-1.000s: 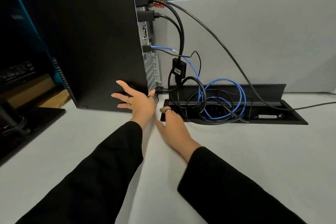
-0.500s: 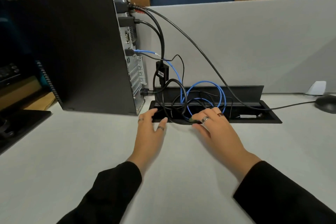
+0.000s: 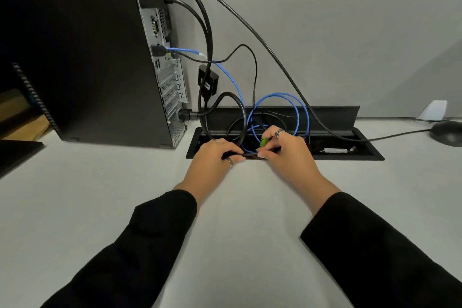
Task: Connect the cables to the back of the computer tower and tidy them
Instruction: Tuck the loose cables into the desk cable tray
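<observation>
Both hands at cable tray (image 3: pixel 370 155) front edge, 3 o'clock of computer tower (image 3: pixel 105 57). Left hand (image 3: pixel 212 160) and right hand (image 3: pixel 287 155) fingers curled, pinching black cable (image 3: pixel 250 154). Risk: tugging slack unseats plugs, snags blue cable (image 3: pixel 303 112) loop.

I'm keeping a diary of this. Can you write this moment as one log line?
step: tidying | left hand: grips black cable | right hand: grips same cable | place: floor box beside computer tower | blue cable: looped
</observation>
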Available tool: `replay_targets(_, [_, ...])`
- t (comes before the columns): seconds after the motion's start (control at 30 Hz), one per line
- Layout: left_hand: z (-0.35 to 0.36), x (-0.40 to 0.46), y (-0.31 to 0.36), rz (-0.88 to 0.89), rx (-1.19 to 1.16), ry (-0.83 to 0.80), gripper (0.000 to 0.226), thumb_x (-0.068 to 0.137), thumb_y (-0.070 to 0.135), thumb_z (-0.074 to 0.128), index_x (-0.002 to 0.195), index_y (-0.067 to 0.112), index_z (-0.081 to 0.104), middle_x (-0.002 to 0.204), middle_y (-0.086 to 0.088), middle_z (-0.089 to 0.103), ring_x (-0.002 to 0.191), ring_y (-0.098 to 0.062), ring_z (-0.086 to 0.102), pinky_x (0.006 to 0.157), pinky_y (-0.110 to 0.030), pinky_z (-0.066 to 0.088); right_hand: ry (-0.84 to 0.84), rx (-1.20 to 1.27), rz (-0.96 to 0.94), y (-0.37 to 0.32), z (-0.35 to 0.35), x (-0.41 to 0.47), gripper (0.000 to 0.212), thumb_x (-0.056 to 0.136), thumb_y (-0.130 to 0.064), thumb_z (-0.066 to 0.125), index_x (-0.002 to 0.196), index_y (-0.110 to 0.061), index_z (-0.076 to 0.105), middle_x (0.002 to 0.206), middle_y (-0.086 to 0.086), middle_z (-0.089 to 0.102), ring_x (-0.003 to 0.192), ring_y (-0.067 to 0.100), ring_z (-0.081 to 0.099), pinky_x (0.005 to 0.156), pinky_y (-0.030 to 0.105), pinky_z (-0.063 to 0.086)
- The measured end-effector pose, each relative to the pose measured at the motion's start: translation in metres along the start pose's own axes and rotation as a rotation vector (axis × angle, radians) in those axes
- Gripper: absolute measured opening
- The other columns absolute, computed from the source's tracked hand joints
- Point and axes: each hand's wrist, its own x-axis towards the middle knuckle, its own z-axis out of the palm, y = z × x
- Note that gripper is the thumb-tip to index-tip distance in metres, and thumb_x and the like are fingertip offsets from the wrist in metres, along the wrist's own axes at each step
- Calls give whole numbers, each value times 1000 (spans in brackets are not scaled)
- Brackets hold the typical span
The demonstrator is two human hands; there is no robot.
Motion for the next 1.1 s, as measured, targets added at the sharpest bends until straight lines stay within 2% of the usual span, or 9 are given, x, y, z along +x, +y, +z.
replay_targets(0.07, [1,5,-2,-20,-28,9,11,85,21,66,92,22,74,83,12,61,83,-2,54,74,-6,36,-2,-1,3,2,1,4,21,80,-5,69,88,-19,54,78,0,70,80,6,65,73,0,40])
replay_targets(0.17, [4,10,-7,-37,-35,12,10,85,21,65,88,25,74,80,17,60,80,-1,57,76,-16,41,-1,-18,-5,5,1,7,20,80,-9,70,94,-17,57,81,-1,72,79,2,62,75,2,38])
replay_targets(0.37, [6,13,-10,2,37,9,13,88,23,61,91,26,73,85,13,63,86,-8,60,82,-26,44,-94,-69,-24,10,-6,6,49,77,-8,74,119,-20,52,88,-10,66,56,-19,53,65,-4,39])
replay_targets(0.5, [8,15,-11,38,105,75,15,90,25,58,93,27,72,90,10,69,90,-11,61,94,-41,42,-44,-116,-30,9,0,8,40,82,-8,68,118,-17,53,96,-2,71,65,-10,51,81,12,41])
replay_targets(0.67, [11,20,-10,31,180,92,16,91,28,55,95,28,71,95,9,69,95,-10,59,95,-34,33,1,-249,-43,16,9,19,39,83,-8,65,117,-22,52,94,-4,72,93,12,64,84,31,49])
replay_targets(0.77, [13,27,-15,-60,103,45,11,87,27,63,90,29,73,91,10,71,94,-12,62,95,-43,42,-6,-322,-40,21,14,29,39,82,-5,65,115,-22,52,88,-5,72,89,13,65,84,32,49])
replay_targets(0.87, [13,32,-20,-186,-78,28,2,77,31,73,78,33,74,79,12,70,88,-13,63,90,-44,47,-76,-229,-14,26,11,37,47,78,-2,70,117,-19,51,85,0,73,84,13,67,88,29,49])
replay_targets(1.0, [12,34,-21,-242,-165,33,7,72,25,78,78,21,75,73,1,70,74,-13,63,72,-28,51,-140,106,47,29,-2,35,42,80,4,66,109,-19,46,86,5,71,67,9,67,77,22,54])
replay_targets(1.1, [8,36,-22,-239,-168,10,9,74,23,77,77,15,75,58,-5,63,58,-15,56,72,-26,51,-138,76,10,29,-6,31,35,81,-1,67,105,-17,47,85,6,72,67,9,67,75,18,52])
